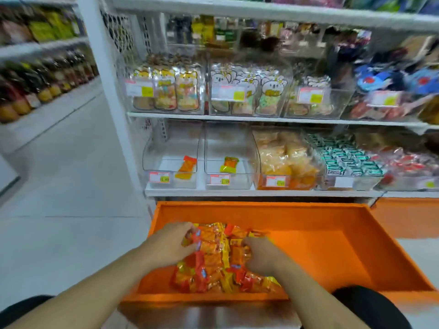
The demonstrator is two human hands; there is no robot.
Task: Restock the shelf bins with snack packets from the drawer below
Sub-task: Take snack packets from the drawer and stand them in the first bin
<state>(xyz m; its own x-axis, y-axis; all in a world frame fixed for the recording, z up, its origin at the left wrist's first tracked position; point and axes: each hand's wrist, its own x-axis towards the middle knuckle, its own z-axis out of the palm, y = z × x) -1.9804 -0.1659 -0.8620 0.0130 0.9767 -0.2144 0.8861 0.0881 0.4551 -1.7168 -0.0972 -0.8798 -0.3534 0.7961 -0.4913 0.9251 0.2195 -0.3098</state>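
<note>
An orange drawer [332, 238] stands pulled open below the shelf. In its left part lies a heap of red, orange and yellow snack packets [213, 264]. My left hand [173, 243] grips packets at the heap's left side. On the heap's right side, my right hand [261, 255] has its fingers curled round packets. Above, on the lowest shelf, the leftmost clear bin [171, 153] holds one orange packet [186, 167]. The second clear bin [229, 148] holds one yellow-orange packet [229, 164].
Further right on the lowest shelf stand a bin of yellow-orange bags [285, 160] and a bin of green-white sweets [349, 160]. The shelf above carries bins of cartoon-printed bags [249, 91]. A white upright post [104, 79] borders the aisle floor [71, 186] on the left.
</note>
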